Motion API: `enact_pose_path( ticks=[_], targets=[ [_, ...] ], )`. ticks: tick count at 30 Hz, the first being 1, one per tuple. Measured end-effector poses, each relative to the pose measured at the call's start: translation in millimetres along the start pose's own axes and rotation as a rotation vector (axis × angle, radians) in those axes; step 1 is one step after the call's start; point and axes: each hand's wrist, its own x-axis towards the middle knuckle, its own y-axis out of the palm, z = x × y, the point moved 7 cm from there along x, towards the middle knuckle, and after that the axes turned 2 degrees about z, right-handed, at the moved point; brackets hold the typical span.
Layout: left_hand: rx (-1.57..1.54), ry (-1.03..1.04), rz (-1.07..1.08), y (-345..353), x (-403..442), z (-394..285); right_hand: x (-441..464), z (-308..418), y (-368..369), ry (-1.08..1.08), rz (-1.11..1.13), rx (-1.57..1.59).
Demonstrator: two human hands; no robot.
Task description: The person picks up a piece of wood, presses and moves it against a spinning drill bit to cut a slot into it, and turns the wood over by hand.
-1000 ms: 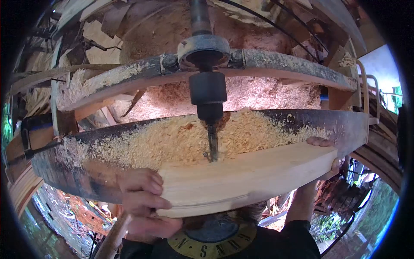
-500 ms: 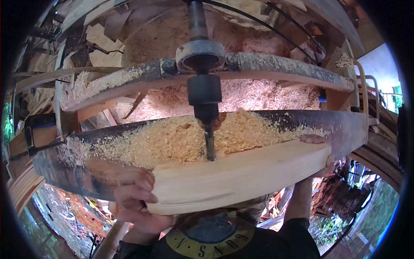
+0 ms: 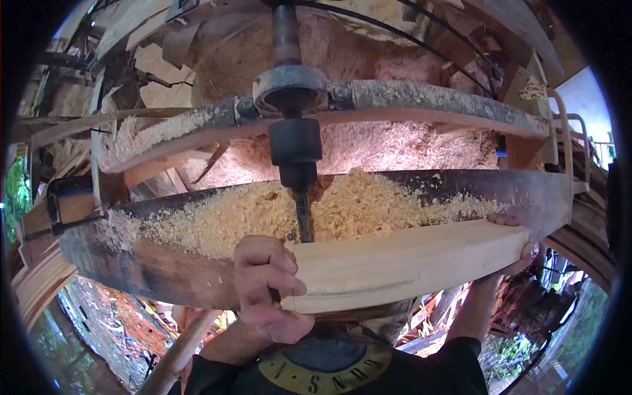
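A pale wooden block [image 3: 401,270] lies along the front of a dark bench [image 3: 151,273]. My left hand [image 3: 268,289] grips its left end, fingers curled round the end face. At the far right end, the fingertips of my right hand [image 3: 504,219] rest over the top, with the thumb at the end face; the palm is hidden. A drill bit [image 3: 303,220] hangs from a black chuck [image 3: 295,141] and meets the block's back edge near its left end, just behind my left hand. Whether the bit has entered the wood, I cannot tell.
Wood shavings [image 3: 359,205] are heaped behind the block and around the bit. A dusty wooden beam [image 3: 434,102] crosses behind the chuck, next to a round metal collar [image 3: 289,89]. More sawdust [image 3: 415,148] lies beyond the bench. A clamp-like frame [image 3: 56,204] sits at the bench's left end.
Both hands have shifted the block to the right along the bench. The bit now stands near the block's left end, close to my left hand. The camera view has moved slightly.
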Motion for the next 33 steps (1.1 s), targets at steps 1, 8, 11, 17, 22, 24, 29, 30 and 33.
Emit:
enact_pose_path(
  ticks=[1, 8, 11, 17, 22, 24, 29, 30, 33],
  targets=[
    [0.012, -0.012, 0.018, -2, 2, 0, 1, 0, -4, -0.01, -0.008, -0.019],
    [0.037, -0.04, 0.022, -22, 8, 3, -4, -4, 4, -0.066, 0.071, -0.147],
    [-0.036, -0.14, 0.044, -26, 3, 6, -7, -12, 18, -0.024, 0.022, -0.114],
    [0.072, -0.143, 0.014, -44, 3, 6, -3, -12, 24, -0.057, 0.02, -0.168],
    [0.066, -0.221, -0.048, -66, 3, 8, -3, -18, 43, -0.064, 0.016, -0.208],
    [0.031, -0.211, -0.07, -79, 2, 13, -2, -22, 58, -0.074, 0.009, -0.231],
    [-0.078, -0.244, -0.239, -111, 2, 18, -10, -41, 81, -0.077, -0.01, -0.276],
    [-0.055, -0.247, -0.216, -112, 2, 17, -11, -43, 85, -0.085, -0.028, -0.256],
    [-0.065, -0.214, -0.187, -110, 7, 15, -10, -44, 81, -0.076, -0.009, -0.28]
  ],
)
